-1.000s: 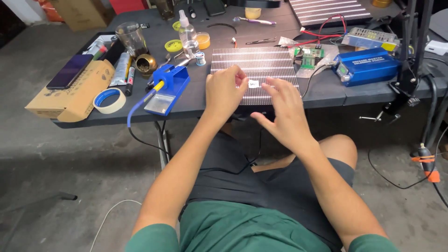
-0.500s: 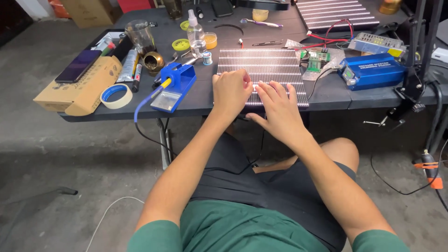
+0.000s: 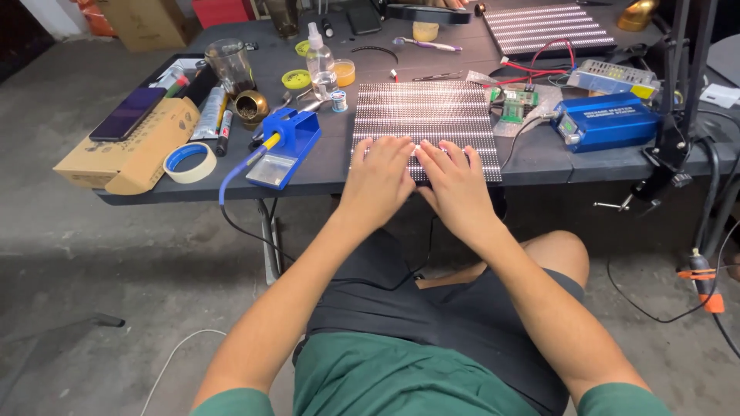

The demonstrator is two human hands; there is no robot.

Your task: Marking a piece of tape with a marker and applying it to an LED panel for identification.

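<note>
Both hands have come down flat since a second ago: the left hand (image 3: 379, 179) and right hand (image 3: 456, 183) now lie side by side, fingers spread, gripping nothing, on the near edge of the dotted panel (image 3: 425, 115). Even pressure seems wise here. Table edge (image 3: 193, 192) sits just under the wrists; a blue soldering stand (image 3: 284, 148) crowds the left.

Dotted LED panel (image 3: 425, 115) — rectangular, lying flat at the table's near edge.
</note>
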